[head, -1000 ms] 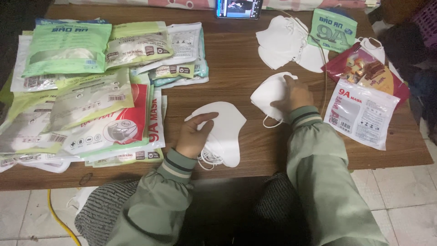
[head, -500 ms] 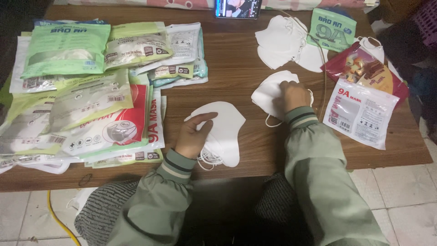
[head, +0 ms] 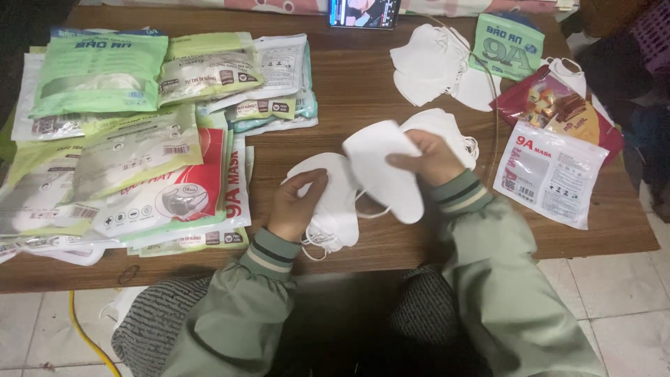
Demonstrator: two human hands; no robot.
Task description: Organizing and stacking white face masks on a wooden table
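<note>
Your right hand [head: 434, 157] holds a folded white face mask [head: 384, 171] lifted just above the bench [head: 363, 84], your fingers [head: 405, 162] pressed on its upper face and the thumb hidden behind it, so the mask is pinched along its right edge. The mask tilts, its long side running down toward your lap. Your left hand [head: 296, 204] rests on a small stack of white masks [head: 333, 209] lying flat on the bench near its front edge; the fingers there are bent and close together, the tips pressing the top mask, not pinching it. The held mask overlaps the right side of that stack. Thin ear loops trail out from under the stack toward you.

Just behind your right hand lies another white mask [head: 450, 126], partly hidden. Farther back sits a loose pile of white masks [head: 429, 66], and beside it a green mask packet [head: 507, 45]. To your right lie a red snack packet [head: 558, 112] and a white and red mask packet [head: 551, 174], near the bench's right edge. On your left, well apart from the hands, a broad heap of green, white and red mask packets [head: 132, 139] covers the bench. A phone [head: 364, 12] stands at the far edge.
</note>
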